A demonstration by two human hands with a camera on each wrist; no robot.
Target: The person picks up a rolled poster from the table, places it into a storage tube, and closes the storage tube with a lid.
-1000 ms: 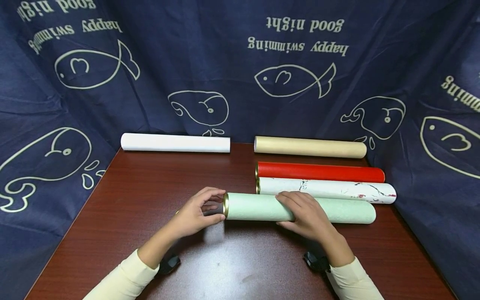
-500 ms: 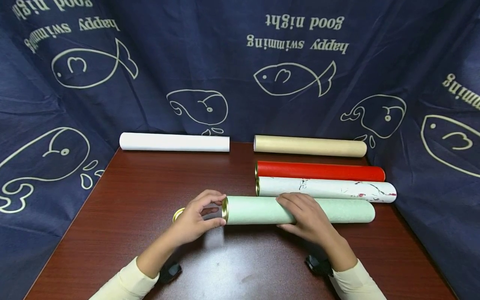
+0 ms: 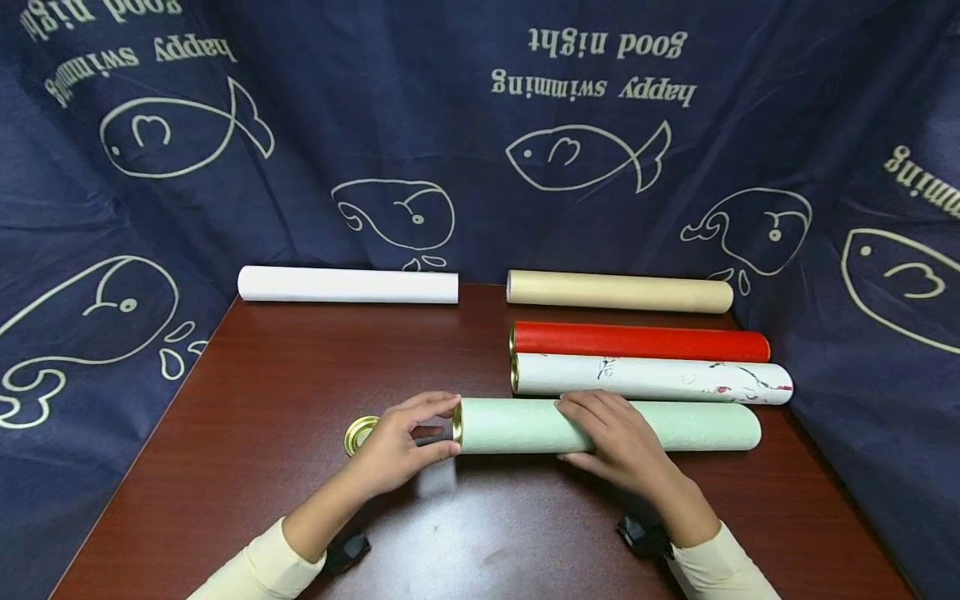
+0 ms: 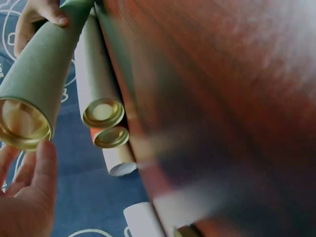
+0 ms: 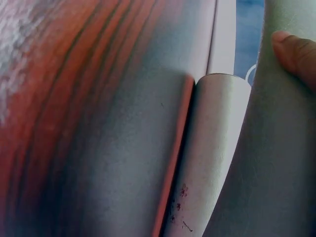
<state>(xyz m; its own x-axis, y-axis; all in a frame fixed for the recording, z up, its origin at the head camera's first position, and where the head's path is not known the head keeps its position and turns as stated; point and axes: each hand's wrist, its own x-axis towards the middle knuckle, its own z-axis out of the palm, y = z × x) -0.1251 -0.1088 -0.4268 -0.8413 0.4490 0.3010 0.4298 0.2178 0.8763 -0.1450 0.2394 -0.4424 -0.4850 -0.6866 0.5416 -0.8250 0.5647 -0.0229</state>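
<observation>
A pale green mailing tube (image 3: pixel 517 426) lies crosswise in front of me, its gold-rimmed end facing left. My right hand (image 3: pixel 618 433) grips its middle from above, thumb on the near side and fingers over the top. At the gold end, my left hand (image 3: pixel 401 446) holds the rim between thumb and fingertips. The left wrist view shows that round gold end (image 4: pixel 24 123) with a recessed centre, fingertips right at its lower edge. In the right wrist view, my right thumb (image 5: pixel 296 54) presses on the green side. A round gold lid (image 3: pixel 360 435) lies left of my left hand, partly hidden by it.
Behind the green tube lie a white tube with a branch print (image 3: pixel 652 377) and a red tube (image 3: pixel 641 341). Farther back are a beige tube (image 3: pixel 618 292) and a plain white tube (image 3: pixel 348 284). A dark blue cloth (image 3: pixel 465 100) encloses the brown table (image 3: pixel 300 367).
The green tube has come nearer to me and shifted slightly right, both hands moving with it. More of the gold lid on the table shows beside my left hand.
</observation>
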